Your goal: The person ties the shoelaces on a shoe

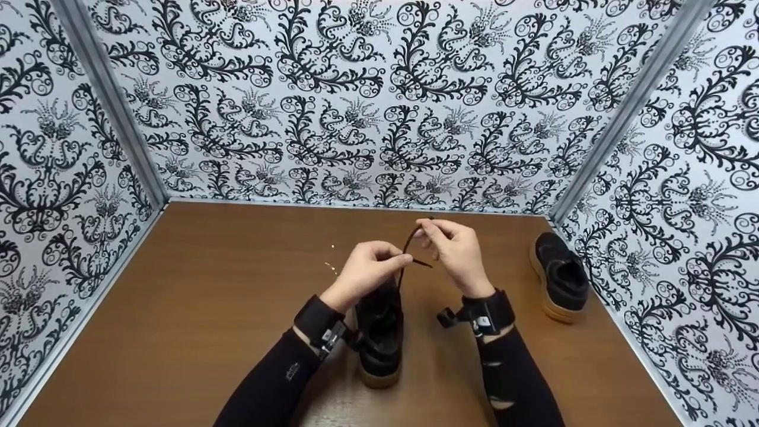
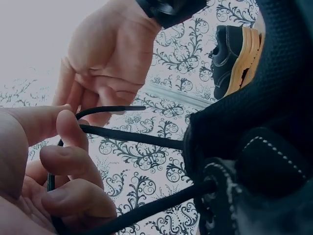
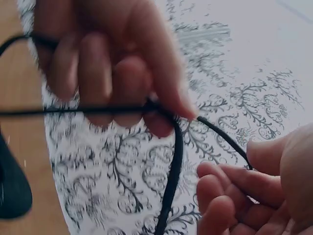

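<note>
- My left hand and right hand both pinch the black lace.
- Its shoe sits near, mid-desk.
- My left sleeve's logo is too small to read.

Black shoe, black lace, scroll-patterned white wall

The left arm and right arm reach forward; the left hand pinches; the right hand pinches too, near it.
</note>
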`<state>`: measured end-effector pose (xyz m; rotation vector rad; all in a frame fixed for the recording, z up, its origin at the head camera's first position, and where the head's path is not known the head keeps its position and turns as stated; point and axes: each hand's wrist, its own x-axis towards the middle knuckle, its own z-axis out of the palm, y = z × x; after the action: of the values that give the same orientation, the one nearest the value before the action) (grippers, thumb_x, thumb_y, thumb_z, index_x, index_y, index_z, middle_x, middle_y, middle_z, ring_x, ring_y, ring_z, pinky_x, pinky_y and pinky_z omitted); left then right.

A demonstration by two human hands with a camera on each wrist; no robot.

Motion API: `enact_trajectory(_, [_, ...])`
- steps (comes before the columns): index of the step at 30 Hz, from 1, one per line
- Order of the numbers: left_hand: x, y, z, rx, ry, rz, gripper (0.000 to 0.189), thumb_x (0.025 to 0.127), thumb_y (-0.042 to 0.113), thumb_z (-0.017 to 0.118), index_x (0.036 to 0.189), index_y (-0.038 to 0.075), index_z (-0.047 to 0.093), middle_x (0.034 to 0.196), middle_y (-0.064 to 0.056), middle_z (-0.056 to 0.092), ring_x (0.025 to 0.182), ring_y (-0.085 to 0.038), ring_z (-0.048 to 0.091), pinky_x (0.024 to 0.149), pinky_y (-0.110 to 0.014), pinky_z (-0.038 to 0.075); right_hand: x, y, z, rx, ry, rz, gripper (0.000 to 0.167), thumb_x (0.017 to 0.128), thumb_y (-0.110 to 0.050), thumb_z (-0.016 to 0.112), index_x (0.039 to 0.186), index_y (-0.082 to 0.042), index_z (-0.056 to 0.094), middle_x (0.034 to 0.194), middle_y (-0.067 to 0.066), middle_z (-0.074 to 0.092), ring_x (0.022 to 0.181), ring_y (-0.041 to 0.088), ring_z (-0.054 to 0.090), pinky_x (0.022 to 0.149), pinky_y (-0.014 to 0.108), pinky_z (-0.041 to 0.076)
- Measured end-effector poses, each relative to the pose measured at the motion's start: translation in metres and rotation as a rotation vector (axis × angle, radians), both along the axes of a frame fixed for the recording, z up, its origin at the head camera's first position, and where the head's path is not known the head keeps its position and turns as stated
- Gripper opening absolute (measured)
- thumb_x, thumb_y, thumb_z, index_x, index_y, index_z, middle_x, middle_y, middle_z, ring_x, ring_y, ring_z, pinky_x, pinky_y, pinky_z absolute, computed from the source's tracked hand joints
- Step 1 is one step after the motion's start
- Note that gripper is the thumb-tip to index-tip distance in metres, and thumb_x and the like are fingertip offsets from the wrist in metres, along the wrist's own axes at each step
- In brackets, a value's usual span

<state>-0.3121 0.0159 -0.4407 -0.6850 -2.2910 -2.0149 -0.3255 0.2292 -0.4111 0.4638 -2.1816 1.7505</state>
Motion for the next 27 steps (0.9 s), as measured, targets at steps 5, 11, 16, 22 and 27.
enact_trajectory(5, [-0.003, -0.005, 0.000, 0.064, -0.058, 0.018, 0.024, 0.101, 0.027, 0.082, 0.091, 0.005, 0.082, 0.073, -0.003, 0.073, 0.060, -0.010, 0.057, 0.055, -0.022, 0.042, -0.002, 0.000, -0.003, 0.071, -0.077, 0.000, 0.030, 0.114, -0.025, 0.067, 0.119, 0.001, 0.082, 0.105, 0.019, 0.081, 0.081, 0.024, 0.071, 0.066, 0.028, 0.059])
enact_trajectory(11, [-0.007, -0.010, -0.001, 0.066, -0.070, 0.074, 0.028, 0.101, 0.030, 0.082, 0.088, 0.005, 0.081, 0.071, -0.001, 0.074, 0.059, -0.009, 0.055, 0.053, -0.021, 0.037, 0.001, 0.002, -0.003, 0.172, -0.113, 0.067, 0.023, 0.111, -0.023, 0.072, 0.114, -0.004, 0.084, 0.104, 0.015, 0.081, 0.085, 0.023, 0.071, 0.071, 0.026, 0.055])
enact_trajectory(16, [-0.008, -0.012, -0.002, 0.091, -0.098, 0.078, 0.026, 0.101, 0.030, 0.082, 0.088, 0.007, 0.081, 0.073, -0.002, 0.073, 0.059, -0.009, 0.054, 0.053, -0.021, 0.038, 0.002, 0.006, -0.003, 0.280, -0.092, 0.158, 0.021, 0.105, -0.023, 0.081, 0.119, -0.008, 0.085, 0.110, 0.008, 0.083, 0.095, 0.020, 0.073, 0.084, 0.030, 0.057])
enact_trajectory(22, [-0.009, -0.012, -0.003, 0.127, -0.134, 0.088, 0.019, 0.102, 0.022, 0.081, 0.091, 0.007, 0.082, 0.072, -0.002, 0.072, 0.058, -0.009, 0.054, 0.052, -0.021, 0.038, 0.002, 0.009, -0.003, 0.429, -0.037, 0.177, 0.013, 0.102, -0.022, 0.083, 0.112, -0.013, 0.088, 0.101, 0.002, 0.083, 0.087, 0.020, 0.072, 0.077, 0.031, 0.056])
enact_trajectory(27, [-0.010, -0.012, -0.005, 0.157, -0.162, 0.067, 0.020, 0.103, 0.021, 0.080, 0.091, 0.005, 0.080, 0.071, -0.004, 0.072, 0.053, -0.007, 0.049, 0.049, -0.020, 0.036, -0.001, 0.013, -0.003, 0.448, 0.005, 0.108, 0.008, 0.104, -0.015, 0.081, 0.108, -0.012, 0.086, 0.098, 0.003, 0.082, 0.086, 0.018, 0.072, 0.079, 0.034, 0.055])
